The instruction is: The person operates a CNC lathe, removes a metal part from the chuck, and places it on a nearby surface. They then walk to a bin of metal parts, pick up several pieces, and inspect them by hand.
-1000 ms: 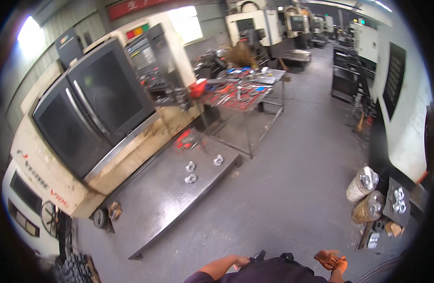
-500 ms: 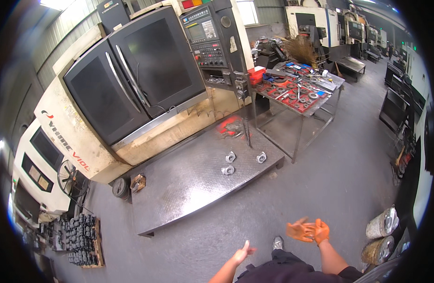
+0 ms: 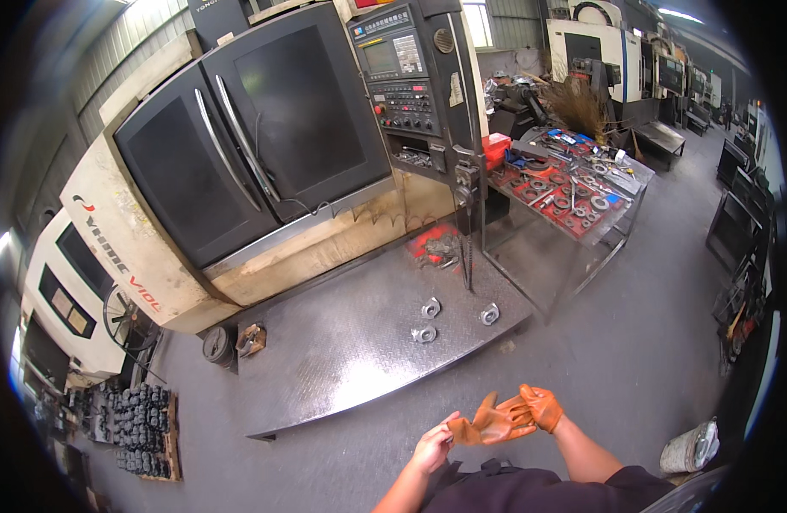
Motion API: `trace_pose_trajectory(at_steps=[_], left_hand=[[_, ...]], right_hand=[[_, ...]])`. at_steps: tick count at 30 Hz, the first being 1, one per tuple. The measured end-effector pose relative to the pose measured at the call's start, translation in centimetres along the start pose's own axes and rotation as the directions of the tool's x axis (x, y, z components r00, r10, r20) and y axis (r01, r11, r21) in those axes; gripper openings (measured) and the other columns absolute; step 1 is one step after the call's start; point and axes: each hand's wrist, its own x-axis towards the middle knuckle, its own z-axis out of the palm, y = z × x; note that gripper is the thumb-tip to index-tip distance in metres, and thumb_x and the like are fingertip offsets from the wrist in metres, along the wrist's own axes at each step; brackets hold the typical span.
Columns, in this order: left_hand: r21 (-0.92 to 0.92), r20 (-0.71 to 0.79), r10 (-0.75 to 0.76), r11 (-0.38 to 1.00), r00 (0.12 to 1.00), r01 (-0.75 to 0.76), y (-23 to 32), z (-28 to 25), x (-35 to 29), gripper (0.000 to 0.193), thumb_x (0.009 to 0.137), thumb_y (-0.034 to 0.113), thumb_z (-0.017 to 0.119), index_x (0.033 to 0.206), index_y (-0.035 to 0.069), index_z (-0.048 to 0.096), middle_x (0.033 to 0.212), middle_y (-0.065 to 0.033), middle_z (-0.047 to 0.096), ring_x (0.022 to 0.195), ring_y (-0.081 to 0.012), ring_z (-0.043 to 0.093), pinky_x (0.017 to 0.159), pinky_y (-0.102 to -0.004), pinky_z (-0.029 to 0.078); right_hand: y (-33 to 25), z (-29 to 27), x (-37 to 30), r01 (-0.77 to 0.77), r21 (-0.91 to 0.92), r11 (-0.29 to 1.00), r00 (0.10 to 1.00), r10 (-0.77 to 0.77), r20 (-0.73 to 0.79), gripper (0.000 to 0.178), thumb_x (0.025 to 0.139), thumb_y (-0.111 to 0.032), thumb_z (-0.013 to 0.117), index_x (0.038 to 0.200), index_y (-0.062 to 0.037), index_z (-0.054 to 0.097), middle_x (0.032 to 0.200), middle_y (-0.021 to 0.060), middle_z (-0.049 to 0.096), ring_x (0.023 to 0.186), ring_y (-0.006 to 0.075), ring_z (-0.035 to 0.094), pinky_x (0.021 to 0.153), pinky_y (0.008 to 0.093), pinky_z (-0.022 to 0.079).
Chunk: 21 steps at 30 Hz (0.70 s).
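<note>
1. Orange glove point(image 3: 489, 427), five o'clock in view: your left grip point(image 3: 434, 446) pinches its cuff; your gloved right grip point(image 3: 543, 409) clasps its fingers.
2. Eleven o'clock from it: metal platform point(image 3: 325, 342) bearing three metal parts point(image 3: 424, 334), between you and the machine point(image 3: 304, 111).
3. One o'clock: cluttered desk point(image 3: 640, 173).

One left hand point(image 3: 433, 446) and one right hand point(image 3: 544, 409), two in all, are handling two orange gloves point(image 3: 493, 425), while three silvery metal parts point(image 3: 423, 334) are lying on one low platform point(image 3: 317, 350). One dark bucket point(image 3: 217, 345) and one brown box point(image 3: 252, 339) are sitting near its left end, and one pale bucket point(image 3: 686, 453) is standing at the lower right. Two dark door panels point(image 3: 184, 162) with two long handles are fronting one cream machine point(image 3: 274, 267), one red bin point(image 3: 496, 151) is resting on one tool table point(image 3: 641, 173), and dark parts point(image 3: 141, 427) too crowded to count are filling one pallet point(image 3: 173, 440).
</note>
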Motion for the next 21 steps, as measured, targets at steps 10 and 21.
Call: trace_pose_trajectory(at_steps=[10,21], left_hand=[[0.45,-0.111,0.396,0.838,0.912,-0.309,17.0,-9.7,4.8,0.021,0.093,-0.002,0.061,0.112,0.001,0.069,0.086,0.0046,0.064,0.072,-0.0033,0.056,0.064,-0.019,0.043],[0.934,0.083,0.501,0.262,0.861,-0.242,33.0,-20.4,10.1,0.049,0.077,0.007,0.074,0.121,-0.005,0.056,0.11,-0.0268,0.062,0.109,-0.0429,0.061,0.095,-0.0437,0.049]], right_hand=[[-2.5,20.2,16.2,-0.066,-0.413,0.908,0.988,0.116,0.099,0.057,0.099,-0.052,0.056,0.116,0.0014,0.065,0.112,0.0166,0.071,0.105,0.0259,0.069,0.086,0.0383,0.054],[-5.6,46.4,25.7,0.274,-0.661,0.698,0.726,0.3,0.618,0.085,0.089,-0.078,0.042,0.119,-0.0023,0.066,0.113,0.0167,0.069,0.109,0.0306,0.064,0.097,0.0401,0.047]])
